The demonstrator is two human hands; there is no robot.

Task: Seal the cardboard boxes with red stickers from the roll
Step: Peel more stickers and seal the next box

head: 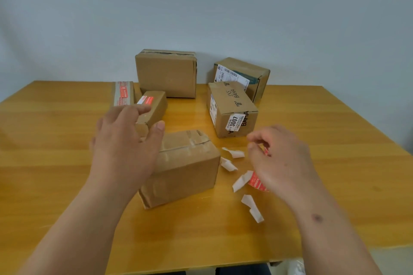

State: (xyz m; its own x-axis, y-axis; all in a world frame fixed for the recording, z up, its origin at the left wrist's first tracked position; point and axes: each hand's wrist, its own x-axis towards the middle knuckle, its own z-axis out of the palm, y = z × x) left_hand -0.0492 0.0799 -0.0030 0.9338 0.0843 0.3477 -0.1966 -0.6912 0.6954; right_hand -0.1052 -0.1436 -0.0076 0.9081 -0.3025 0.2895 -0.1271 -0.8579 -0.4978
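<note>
Creased cardboard box [185, 167] — rectangular, tape-scuffed

Both bare forearms entered from the lower corners of the frame and converged toward its centre. The left hand [124, 147], left of centre, was seen from the back, its fingers extended and loosely spread, the thumb [156, 134] held apart and pointing up-right. The right hand [283, 161], right of centre, was likewise back-up, its fingers [257, 140] curled inward toward the thumb in a pinch.
</note>
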